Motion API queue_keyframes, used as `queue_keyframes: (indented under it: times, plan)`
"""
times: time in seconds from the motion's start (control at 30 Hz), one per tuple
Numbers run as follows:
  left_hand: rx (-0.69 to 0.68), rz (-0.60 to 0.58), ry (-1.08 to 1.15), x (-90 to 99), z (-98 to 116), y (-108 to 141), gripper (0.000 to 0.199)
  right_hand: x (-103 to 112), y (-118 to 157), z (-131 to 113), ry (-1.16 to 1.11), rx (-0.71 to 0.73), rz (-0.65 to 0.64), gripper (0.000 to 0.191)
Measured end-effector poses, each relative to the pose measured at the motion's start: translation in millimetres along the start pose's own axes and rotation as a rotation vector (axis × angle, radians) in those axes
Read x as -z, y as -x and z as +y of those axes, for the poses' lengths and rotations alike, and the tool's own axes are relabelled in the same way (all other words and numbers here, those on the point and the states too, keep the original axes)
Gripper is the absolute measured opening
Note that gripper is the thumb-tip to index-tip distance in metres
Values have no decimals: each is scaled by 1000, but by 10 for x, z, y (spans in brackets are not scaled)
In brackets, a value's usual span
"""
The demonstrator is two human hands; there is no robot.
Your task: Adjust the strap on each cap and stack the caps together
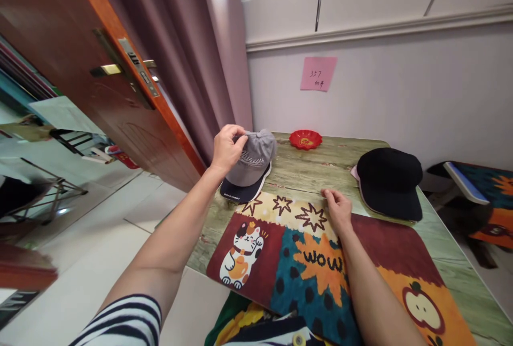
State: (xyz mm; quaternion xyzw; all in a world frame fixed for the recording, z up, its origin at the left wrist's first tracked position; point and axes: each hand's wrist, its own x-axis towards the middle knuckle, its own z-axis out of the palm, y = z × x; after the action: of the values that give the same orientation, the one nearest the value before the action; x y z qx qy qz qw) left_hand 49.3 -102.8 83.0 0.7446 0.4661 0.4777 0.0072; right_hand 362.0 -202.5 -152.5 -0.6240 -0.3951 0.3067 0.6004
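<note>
Left hand (227, 149): grip narrow, pinching gray cap's (256, 162) crown; cap lies rightward, brim toward wearer. Right hand (340, 208) farther off, loosely curled.

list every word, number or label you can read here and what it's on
"357" on the pink sticky note; handwriting under it unclear
"Always" on the gray cap; line below it too small to read
"WOW" on the patterned mat
Lettering on the cap's dark brim: too small to read
Mark on the yellow button: too small to read
</note>
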Motion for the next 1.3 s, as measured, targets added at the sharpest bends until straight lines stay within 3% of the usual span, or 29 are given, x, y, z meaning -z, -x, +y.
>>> queue_keyframes:
  times: [0.13, 0.23, 0.3, 0.37, 0.53, 0.6, 0.7, 0.8, 0.87, 0.9, 0.97, 1.1, 1.3]
  plan:
    - [14, -22, 242, -136, 440, 100, 6, -73, 30, -86, -452, -115, -269, 50]
    - [144, -70, 516, -377, 628, 241, 9, -66, 46, -164, -659, -200, -492, 61]
    - [269, -123, 703, -584, 687, 350, 14, -41, 53, -191, -712, -219, -556, 72]
    - [382, -173, 827, -811, 706, 471, 20, -12, 58, -190, -754, -244, -537, 73]
    - [561, -253, 926, -1331, 578, 839, 32, 52, 35, -130, -803, -340, -408, 38]
    - [659, -253, 930, -1471, 450, 1002, 40, 69, 9, -123, -820, -351, -377, 35]
    - [921, -261, 916, -1612, 241, 1235, 49, 82, -38, -133, -856, -320, -345, 39]
    - [1173, -519, 1174, -1720, 132, 1422, 63, 80, -77, -143, -904, -292, -346, 42]
    - [1214, -698, 1435, -1792, 135, 1510, 69, 75, -95, -138, -941, -306, -353, 39]
    - [1211, -728, 1542, -1827, 147, 1542, 67, 72, -101, -133, -953, -317, -355, 36]
    - [1222, -670, 1659, -1884, 166, 1584, 58, 70, -109, -124, -949, -337, -354, 32]
    - [1263, -417, 1671, -1918, 102, 1608, 42, 61, -124, -131, -815, -321, -331, 31]
    - [1258, -222, 1689, -1856, -31, 1593, 35, 23, -171, -157, -642, -254, -219, 48]
